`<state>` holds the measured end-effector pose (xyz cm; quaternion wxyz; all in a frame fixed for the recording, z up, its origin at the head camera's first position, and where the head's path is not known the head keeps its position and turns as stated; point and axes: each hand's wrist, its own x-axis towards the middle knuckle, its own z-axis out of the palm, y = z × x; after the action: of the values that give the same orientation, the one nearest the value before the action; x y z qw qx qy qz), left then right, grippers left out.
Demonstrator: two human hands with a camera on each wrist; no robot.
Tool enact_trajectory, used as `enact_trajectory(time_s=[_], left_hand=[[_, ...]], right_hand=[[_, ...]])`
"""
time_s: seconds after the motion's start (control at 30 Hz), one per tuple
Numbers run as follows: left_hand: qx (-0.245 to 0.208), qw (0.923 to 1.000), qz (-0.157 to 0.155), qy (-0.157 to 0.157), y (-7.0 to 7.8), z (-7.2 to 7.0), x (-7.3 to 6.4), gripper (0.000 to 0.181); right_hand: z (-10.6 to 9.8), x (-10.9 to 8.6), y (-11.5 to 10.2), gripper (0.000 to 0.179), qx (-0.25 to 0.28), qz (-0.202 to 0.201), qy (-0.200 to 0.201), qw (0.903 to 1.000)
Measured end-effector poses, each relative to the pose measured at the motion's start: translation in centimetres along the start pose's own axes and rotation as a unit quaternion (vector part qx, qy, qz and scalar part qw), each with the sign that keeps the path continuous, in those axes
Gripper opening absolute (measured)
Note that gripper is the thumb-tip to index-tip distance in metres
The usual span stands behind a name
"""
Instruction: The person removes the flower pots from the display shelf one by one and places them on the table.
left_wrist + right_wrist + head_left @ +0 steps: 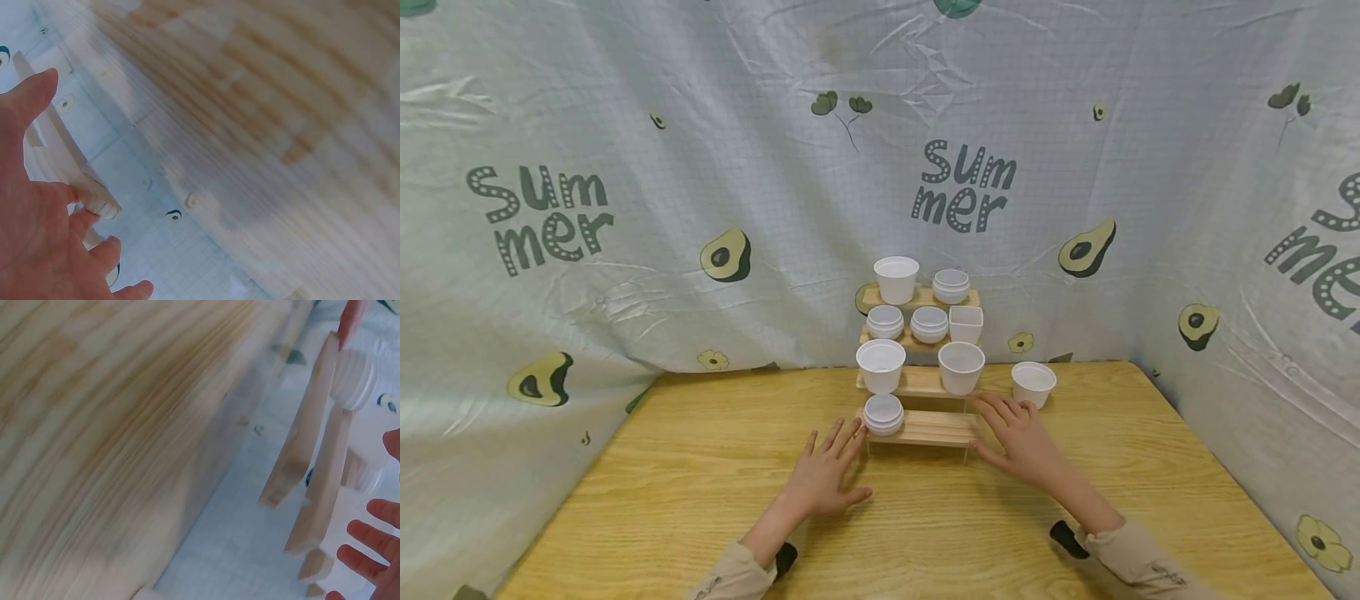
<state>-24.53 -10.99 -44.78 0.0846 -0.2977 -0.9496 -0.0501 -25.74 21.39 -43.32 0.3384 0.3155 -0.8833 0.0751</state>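
A stepped wooden rack (pixel 940 427) stands at the back of the table, white containers on its tiers. My left hand (pixel 823 482), fingers spread, has its fingertips at the left end of the lowest tier. Beside them sits a small white ridged bowl (pixel 883 417). In the left wrist view the fingers (pixel 103 253) meet the end of a tier (pixel 75 162). Over at the rack's right end is my right hand (pixel 1021 440), fingers extended and holding nothing. A white cup (pixel 1033 382) stands on the table just behind it.
Higher tiers carry two tapered cups (pixel 882 367), two ridged bowls (pixel 929 325) with a square cup (pixel 966 323), and at the top a tall cup (pixel 897 282) beside another bowl (pixel 951 287). A printed cloth (pixel 820 200) hangs behind the wooden table (pixel 700 475).
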Motion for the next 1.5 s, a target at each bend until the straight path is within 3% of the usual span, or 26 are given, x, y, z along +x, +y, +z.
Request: enact_trajectory(time_s=[0.33, 0.8, 1.13, 1.5], left_hand=[[0.005, 0.9999, 0.005, 0.012, 0.0, 0.2, -0.1, 0.082], [0.005, 1.0, -0.003, -0.001, 0.0, 0.0, -0.1, 0.082], [0.0, 1.0, -0.006, -0.001, 0.1, -0.3, -0.3, 0.082], [0.005, 1.0, -0.002, 0.001, 0.0, -0.3, -0.3, 0.081]], right_hand=[[0.4, 1.1, -2.2, 0.064, 0.006, -0.01, -0.007, 0.9999], [1.8, 3.2, -4.9, 0.062, 0.03, -0.01, -0.023, 0.9992], [3.0, 4.8, -6.4, 0.062, 0.031, -0.043, 0.0, 0.9986], [4.3, 6.6, -7.8, 0.061, 0.043, -0.046, -0.039, 0.9972]])
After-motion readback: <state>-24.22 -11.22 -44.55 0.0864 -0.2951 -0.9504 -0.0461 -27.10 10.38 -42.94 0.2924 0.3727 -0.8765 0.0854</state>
